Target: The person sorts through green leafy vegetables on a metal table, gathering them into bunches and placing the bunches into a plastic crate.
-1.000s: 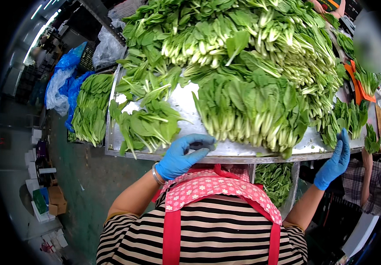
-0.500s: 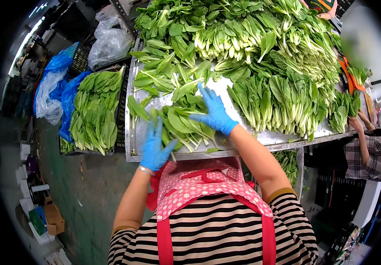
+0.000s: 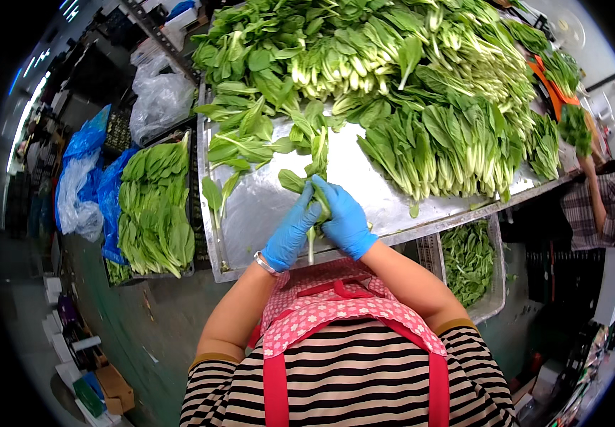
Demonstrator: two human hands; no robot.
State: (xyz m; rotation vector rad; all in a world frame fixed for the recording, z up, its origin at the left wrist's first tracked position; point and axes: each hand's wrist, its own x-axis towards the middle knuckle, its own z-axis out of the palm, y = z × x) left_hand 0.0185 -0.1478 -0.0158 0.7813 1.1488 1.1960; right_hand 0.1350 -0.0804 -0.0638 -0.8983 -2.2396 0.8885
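Note:
Close to the metal table's front edge, my blue-gloved left hand (image 3: 292, 233) and right hand (image 3: 346, 219) are drawn together, fingers closed around a small bunch of leafy greens (image 3: 319, 153). Its leaves stick out beyond my fingertips, and a pale stem hangs below between the hands. My palms hide the middle of the bunch. Loose greens (image 3: 250, 142) lie just past my left hand on the tabletop (image 3: 250, 213). To the right of my hands rests a neat row of greens (image 3: 435, 153), stems toward me.
A large heap of greens (image 3: 350, 50) covers the table's far side. At left, a crate holds flat-laid greens (image 3: 154, 206), beside blue plastic bags (image 3: 86, 135). A bin of leaves (image 3: 467, 260) sits below the table. At far right, a person's arm (image 3: 596, 192) holds a bunch (image 3: 574, 129).
My hands, spread apart over loose greens before, have come together and gripped a bunch. The table in front of me shows more bare metal. The person at right has lifted a bunch.

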